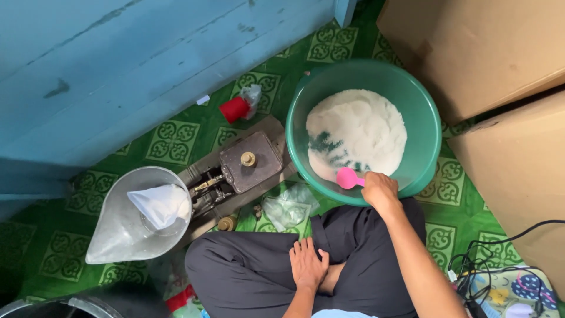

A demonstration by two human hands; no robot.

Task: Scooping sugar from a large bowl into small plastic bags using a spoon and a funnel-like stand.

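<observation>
We see the pink scoop at the six o'clock edge inside the green basin, its bowl resting on the white grains heaped there. The right hand has its grip clenched on the scoop's handle, arm reaching up from five o'clock over the basin rim. The left hand lies flat and released on the crossed legs in dark trousers, holding nothing.

At nine o'clock from the basin stands a balance scale; its metal pan carries a filled clear bag. Loose empty bags lie on the green patterned floor between scale and basin. A red spool sits at eleven o'clock, cardboard boxes at three.
</observation>
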